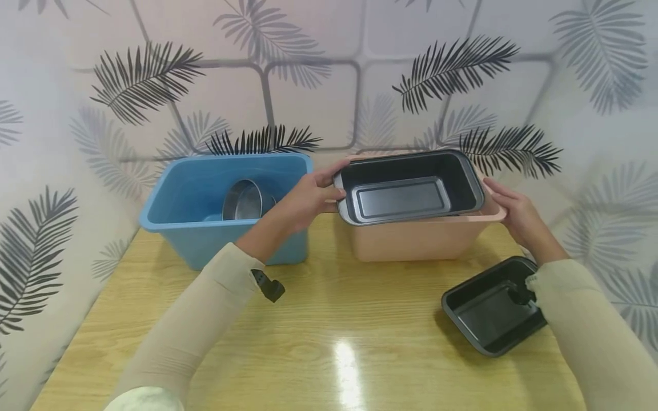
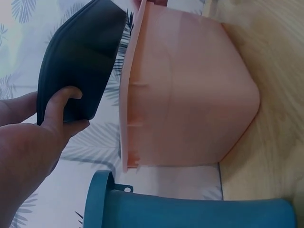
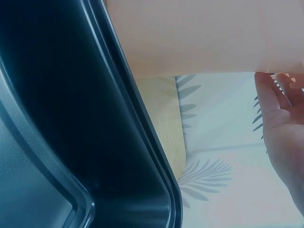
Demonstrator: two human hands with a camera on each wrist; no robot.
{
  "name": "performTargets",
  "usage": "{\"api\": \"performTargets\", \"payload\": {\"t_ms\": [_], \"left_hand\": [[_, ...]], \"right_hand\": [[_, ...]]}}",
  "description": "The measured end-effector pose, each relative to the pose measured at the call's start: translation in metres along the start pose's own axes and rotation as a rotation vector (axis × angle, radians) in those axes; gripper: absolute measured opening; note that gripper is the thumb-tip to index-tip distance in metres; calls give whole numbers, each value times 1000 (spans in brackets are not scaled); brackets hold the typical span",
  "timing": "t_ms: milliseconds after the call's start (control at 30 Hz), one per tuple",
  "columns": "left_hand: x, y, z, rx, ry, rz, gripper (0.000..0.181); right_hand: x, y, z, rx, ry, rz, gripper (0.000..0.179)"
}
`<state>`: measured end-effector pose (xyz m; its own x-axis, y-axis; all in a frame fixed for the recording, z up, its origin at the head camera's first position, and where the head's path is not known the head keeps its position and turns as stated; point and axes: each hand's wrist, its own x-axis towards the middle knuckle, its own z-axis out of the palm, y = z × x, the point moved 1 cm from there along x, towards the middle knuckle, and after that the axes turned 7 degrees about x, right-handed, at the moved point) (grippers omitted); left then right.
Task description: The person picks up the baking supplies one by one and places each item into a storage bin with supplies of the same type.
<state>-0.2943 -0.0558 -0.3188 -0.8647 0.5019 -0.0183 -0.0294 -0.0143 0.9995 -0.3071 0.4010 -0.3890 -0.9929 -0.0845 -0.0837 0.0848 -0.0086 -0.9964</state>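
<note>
Loaf pan (image 1: pixel 403 197) tilts above pink bin (image 1: pixel 411 244); left hand (image 1: pixel 303 200), fingers clamped on pan's end; right hand (image 1: pixel 520 217), fingers clamped on bin's rim.

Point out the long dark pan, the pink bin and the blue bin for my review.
Long dark pan (image 1: pixel 403 198): head view, on its inside base.
Pink bin (image 2: pixel 190 90): left wrist view, on its outer wall.
Blue bin (image 1: pixel 195 242): head view, on its front wall.
</note>
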Motion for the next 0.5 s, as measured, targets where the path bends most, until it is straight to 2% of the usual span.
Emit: {"api": "performTargets", "payload": {"t_ms": [133, 267, 400, 500], "left_hand": [[13, 5, -3, 23, -19, -21, 71], [25, 8, -3, 89, -27, -35, 70], [38, 7, 1, 151, -28, -51, 69], [50, 4, 4, 151, -39, -62, 70]], "right_hand": [[1, 1, 0, 13, -9, 2, 60], [1, 0, 0, 15, -7, 1, 60], [0, 0, -1, 16, -1, -1, 61], [0, 0, -1, -8, 14, -3, 61]]}}
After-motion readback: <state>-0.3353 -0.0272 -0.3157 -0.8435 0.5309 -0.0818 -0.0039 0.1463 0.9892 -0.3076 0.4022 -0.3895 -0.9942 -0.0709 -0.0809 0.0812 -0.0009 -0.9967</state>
